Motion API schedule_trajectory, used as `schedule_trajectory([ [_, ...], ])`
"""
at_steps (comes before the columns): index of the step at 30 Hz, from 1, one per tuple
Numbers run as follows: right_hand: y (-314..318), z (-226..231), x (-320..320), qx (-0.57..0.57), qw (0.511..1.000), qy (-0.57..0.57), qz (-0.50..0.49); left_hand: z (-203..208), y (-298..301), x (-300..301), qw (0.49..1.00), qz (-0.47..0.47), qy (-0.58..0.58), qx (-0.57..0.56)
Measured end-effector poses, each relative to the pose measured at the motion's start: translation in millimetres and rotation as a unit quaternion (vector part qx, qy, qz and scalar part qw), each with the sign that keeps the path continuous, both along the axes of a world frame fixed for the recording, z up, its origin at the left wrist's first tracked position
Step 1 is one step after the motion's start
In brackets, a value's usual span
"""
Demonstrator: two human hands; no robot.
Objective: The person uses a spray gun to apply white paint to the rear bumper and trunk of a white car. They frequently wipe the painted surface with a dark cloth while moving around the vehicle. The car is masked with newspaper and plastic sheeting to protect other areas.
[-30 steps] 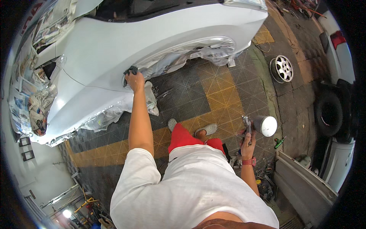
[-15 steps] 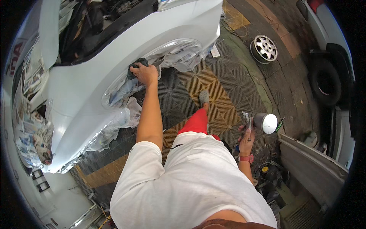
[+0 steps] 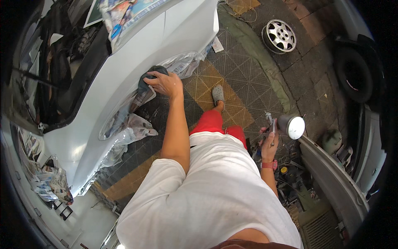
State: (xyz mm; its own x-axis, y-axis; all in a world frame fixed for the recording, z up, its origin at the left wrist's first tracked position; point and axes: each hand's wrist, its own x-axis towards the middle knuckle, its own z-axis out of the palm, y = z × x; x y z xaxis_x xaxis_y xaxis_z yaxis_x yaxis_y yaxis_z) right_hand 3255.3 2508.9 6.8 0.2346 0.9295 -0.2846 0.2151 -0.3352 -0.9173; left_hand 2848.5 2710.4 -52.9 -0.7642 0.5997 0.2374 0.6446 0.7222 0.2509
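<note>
My left hand (image 3: 169,84) is closed round a bunched dark cloth (image 3: 159,69). That cloth presses against the wheel-arch edge of a white car fender (image 3: 124,68). Clear plastic film (image 3: 181,65) and masking paper line the arch opening, and more film (image 3: 139,125) hangs loose below it. Away from the car, at my right side, my right hand (image 3: 268,147) grips a spray gun (image 3: 272,120). A grey cup (image 3: 284,123) with a round white lid is fixed to the gun. The fingers round the handle are partly hidden.
A silver wheel rim (image 3: 279,35) lies on the dark and yellow grid floor mat (image 3: 234,106). To the right are a black tyre (image 3: 354,79), a long grey panel (image 3: 331,172) and cluttered parts. Newspaper (image 3: 128,18) covers part of the car's front, beside the open engine bay.
The cloth and my left hand have slid along the wheel arch, toward the far right. The whole view has shifted. My right hand still holds the spray gun at my side.
</note>
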Motion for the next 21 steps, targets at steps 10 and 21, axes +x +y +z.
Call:
schedule_trajectory([
  [10, 177.4, -7.2, 22.2, -0.041, 0.978, 0.057, 0.195, -38.5, 58.6, 64.0, 0.995, 0.003, -0.026, -0.101],
  [21, 276.4, -100.5, -26.2, -0.041, 0.902, 0.079, 0.423, -149.9, 112.5, 113.1, 0.992, -0.008, -0.002, -0.122],
])
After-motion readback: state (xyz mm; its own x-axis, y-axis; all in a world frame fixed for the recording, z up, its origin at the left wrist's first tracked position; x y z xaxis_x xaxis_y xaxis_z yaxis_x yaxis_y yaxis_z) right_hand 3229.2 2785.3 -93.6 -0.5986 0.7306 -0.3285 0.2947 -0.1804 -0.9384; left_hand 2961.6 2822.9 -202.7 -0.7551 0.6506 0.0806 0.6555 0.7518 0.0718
